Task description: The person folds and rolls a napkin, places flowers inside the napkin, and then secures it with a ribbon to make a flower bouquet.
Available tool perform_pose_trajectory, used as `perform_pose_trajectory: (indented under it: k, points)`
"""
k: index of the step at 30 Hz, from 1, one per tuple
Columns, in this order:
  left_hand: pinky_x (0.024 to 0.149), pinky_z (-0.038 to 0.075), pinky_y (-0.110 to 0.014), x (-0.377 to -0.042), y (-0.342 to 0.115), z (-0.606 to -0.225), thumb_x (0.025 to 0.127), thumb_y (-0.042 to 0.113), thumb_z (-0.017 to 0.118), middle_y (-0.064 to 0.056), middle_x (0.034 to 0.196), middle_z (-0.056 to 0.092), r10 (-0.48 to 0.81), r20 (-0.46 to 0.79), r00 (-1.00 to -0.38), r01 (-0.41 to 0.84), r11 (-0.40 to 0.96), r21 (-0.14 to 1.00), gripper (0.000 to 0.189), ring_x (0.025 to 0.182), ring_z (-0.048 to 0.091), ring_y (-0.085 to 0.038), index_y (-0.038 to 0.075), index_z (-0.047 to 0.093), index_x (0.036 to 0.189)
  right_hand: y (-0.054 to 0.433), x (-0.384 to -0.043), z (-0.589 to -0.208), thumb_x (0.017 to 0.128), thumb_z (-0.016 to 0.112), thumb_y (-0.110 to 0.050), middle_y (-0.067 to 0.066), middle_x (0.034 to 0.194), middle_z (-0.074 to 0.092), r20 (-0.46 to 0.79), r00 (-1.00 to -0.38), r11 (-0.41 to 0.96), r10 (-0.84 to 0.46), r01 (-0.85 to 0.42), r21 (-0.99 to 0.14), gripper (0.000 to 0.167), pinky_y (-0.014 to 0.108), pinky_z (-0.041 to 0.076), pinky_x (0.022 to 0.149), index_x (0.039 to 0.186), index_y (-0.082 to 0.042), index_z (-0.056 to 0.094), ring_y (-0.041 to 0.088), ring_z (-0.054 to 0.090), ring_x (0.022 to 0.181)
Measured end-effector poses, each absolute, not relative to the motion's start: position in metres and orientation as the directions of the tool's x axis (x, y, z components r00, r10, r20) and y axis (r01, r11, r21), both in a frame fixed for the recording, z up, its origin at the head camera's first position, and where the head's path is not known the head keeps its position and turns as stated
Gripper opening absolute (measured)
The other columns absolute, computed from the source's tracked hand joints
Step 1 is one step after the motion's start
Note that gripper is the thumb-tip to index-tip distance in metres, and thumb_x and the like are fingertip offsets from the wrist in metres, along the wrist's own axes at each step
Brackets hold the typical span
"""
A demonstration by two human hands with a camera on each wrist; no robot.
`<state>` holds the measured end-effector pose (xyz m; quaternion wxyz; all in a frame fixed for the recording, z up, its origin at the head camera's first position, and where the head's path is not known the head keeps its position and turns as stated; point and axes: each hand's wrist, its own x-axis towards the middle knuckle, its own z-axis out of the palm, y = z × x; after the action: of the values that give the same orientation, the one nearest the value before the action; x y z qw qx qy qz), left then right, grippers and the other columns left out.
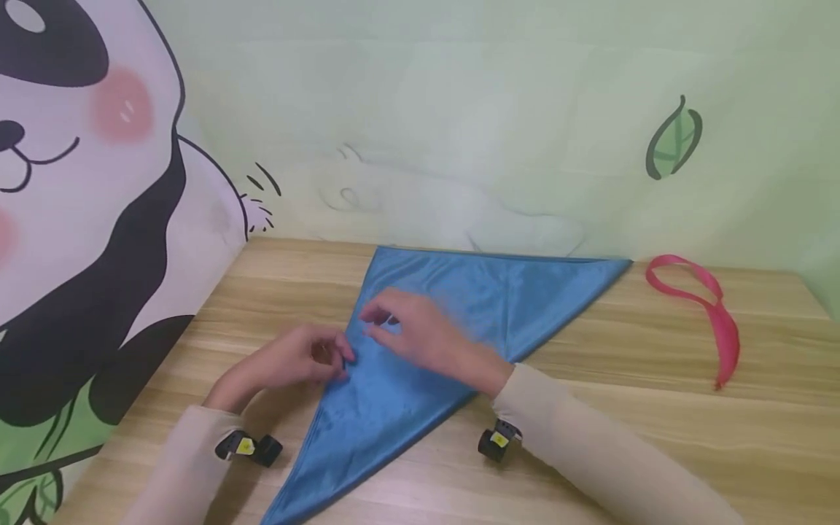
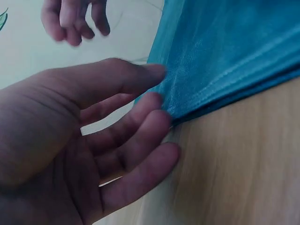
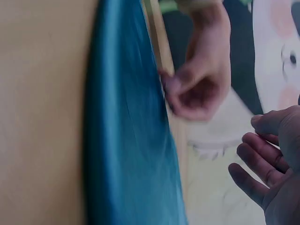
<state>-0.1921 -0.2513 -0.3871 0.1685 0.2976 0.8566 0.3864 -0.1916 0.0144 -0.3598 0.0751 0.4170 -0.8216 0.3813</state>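
A shiny blue cloth (image 1: 545, 299) lies folded into a triangle on the wooden table, its layered edges facing left. My left hand (image 1: 298, 357) is at the left edge of the cloth, fingertips right at the border. In the left wrist view its thumb and loosely bent fingers (image 2: 145, 133) stand apart, and no fabric shows gripped between them. Over the middle of the cloth hovers my right hand (image 1: 420, 332), slightly blurred. The right wrist view shows the right hand's fingers (image 3: 253, 159) spread and lightly bent, holding nothing.
A pink-red ribbon-like strap (image 1: 725, 339) with a loop at one end lies on the right of the wooden table (image 1: 623, 437). Behind the table stands a pale green backdrop (image 1: 459, 109) printed with a panda (image 1: 131, 189) and a leaf. Each wrist wears a small black camera (image 1: 265, 450).
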Motion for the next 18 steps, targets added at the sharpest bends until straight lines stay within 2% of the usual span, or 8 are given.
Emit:
perform_pose_trajectory:
  k: [4, 6, 12, 18]
  points:
    - [0.077, 0.057, -0.031, -0.186, -0.257, -0.388, 0.089, 0.000, 0.079, 0.000, 0.091, 0.072, 0.693, -0.076, -0.716, 0.382, 0.481, 0.789, 0.024, 0.083, 0.068, -0.020, 0.008, 0.073, 0.111, 0.007, -0.155, -0.362, 0.095, 0.079, -0.007, 0.006, 0.106, 0.074, 0.514, -0.513, 0.283, -0.688, -0.841, -0.461, 0.016, 0.023, 0.055, 0.089, 0.111, -0.004, 0.075, 0.017, 0.071, 0.098]
    - [0.077, 0.058, -0.032, -0.182, -0.260, -0.388, 0.088, -0.001, 0.079, -0.001, 0.092, 0.072, 0.708, -0.084, -0.701, 0.376, 0.467, 0.800, 0.026, 0.084, 0.068, -0.021, 0.009, 0.073, 0.111, 0.003, -0.136, -0.363, 0.094, 0.080, -0.008, 0.004, 0.106, 0.073, 0.516, -0.473, 0.258, -0.714, -0.863, -0.434, 0.018, 0.021, 0.054, 0.088, 0.111, -0.005, 0.075, 0.016, 0.070, 0.099]
    - [0.077, 0.057, -0.031, -0.173, -0.264, -0.385, 0.086, 0.003, 0.082, 0.000, 0.095, 0.072, 0.763, -0.138, -0.632, 0.376, 0.457, 0.806, 0.034, 0.086, 0.068, -0.019, 0.016, 0.075, 0.117, -0.005, -0.095, -0.368, 0.097, 0.079, -0.018, 0.001, 0.113, 0.072, 0.449, -0.401, 0.235, -0.799, -0.894, -0.380, 0.019, 0.019, 0.050, 0.097, 0.113, -0.009, 0.074, 0.013, 0.067, 0.109]
    - [0.077, 0.056, -0.029, -0.167, -0.267, -0.379, 0.088, 0.008, 0.083, 0.000, 0.095, 0.072, 0.792, -0.179, -0.584, 0.360, 0.451, 0.817, 0.036, 0.085, 0.069, -0.019, 0.017, 0.076, 0.122, -0.013, -0.074, -0.380, 0.101, 0.076, -0.027, -0.003, 0.113, 0.068, 0.322, -0.331, 0.222, -0.887, -0.917, -0.332, 0.021, 0.012, 0.047, 0.093, 0.116, -0.012, 0.073, 0.005, 0.064, 0.108]
